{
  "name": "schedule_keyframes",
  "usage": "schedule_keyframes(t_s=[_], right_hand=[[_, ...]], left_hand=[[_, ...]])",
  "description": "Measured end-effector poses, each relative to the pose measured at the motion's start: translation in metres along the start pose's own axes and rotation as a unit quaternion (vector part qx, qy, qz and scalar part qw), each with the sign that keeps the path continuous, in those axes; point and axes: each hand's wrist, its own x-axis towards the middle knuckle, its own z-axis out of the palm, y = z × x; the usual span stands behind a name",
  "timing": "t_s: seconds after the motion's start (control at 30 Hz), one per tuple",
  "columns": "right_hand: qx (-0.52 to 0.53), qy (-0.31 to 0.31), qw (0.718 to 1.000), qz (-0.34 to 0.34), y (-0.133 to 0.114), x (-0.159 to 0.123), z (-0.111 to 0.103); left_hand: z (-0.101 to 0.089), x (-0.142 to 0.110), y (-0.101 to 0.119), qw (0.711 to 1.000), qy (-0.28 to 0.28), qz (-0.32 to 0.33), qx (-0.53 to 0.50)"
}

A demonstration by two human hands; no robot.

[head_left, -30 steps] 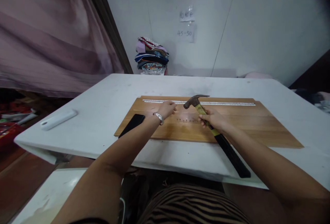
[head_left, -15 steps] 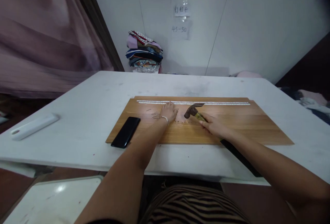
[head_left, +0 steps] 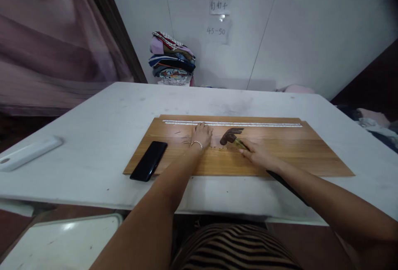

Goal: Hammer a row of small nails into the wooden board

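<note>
My right hand (head_left: 257, 154) is wrapped round the yellowish grip of a claw hammer (head_left: 230, 135). Its dark head is low over the wooden board (head_left: 289, 149), and part of the black handle shows below my forearm. My left hand (head_left: 202, 135) rests on the board left of the hammer head, fingers stretched toward the white measuring strips (head_left: 255, 124) along the far side. A short row of small nails (head_left: 219, 147) stands between my hands, near the hammer head. Several loose nails (head_left: 184, 138) lie left of my left hand.
A black phone (head_left: 148, 161) lies on the board's left end. The board sits on a white table (head_left: 93, 137), with a white long-handled object (head_left: 29, 152) at far left. Folded clothes (head_left: 172, 59) are stacked by the wall, and a white stool (head_left: 65, 241) is lower left.
The hammer head has dropped slightly toward the board. My left hand stays in place on the board, and the camera view has shifted a little.
</note>
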Motion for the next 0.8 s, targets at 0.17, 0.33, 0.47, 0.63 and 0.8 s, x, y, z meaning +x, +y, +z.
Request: schedule_keyframes(t_s=[0.17, 0.33, 0.47, 0.63, 0.8], right_hand=[[0.007, -0.006, 1.0, -0.008, -0.0001, 0.0025, -0.005], [0.004, -0.017, 1.0, -0.002, 0.0012, 0.0017, -0.0052], [0.011, -0.022, 1.0, -0.006, 0.0028, 0.0031, -0.0038], [0.019, -0.026, 0.999, -0.01, 0.0036, 0.0044, -0.0039], [0.026, -0.019, 0.999, 0.009, 0.0061, 0.005, -0.0066]], left_hand=[[-0.0015, -0.0005, 0.0, 1.0, 0.001, -0.007, -0.006], [0.0018, 0.0003, -0.0016, 1.0, 0.01, 0.0, -0.02], [0.0027, 0.0004, -0.0014, 1.0, 0.011, -0.003, -0.024], [-0.0007, -0.0002, 0.0008, 1.0, 0.002, -0.005, -0.016], [-0.0018, -0.0006, 0.0016, 1.0, 0.001, -0.011, -0.018]])
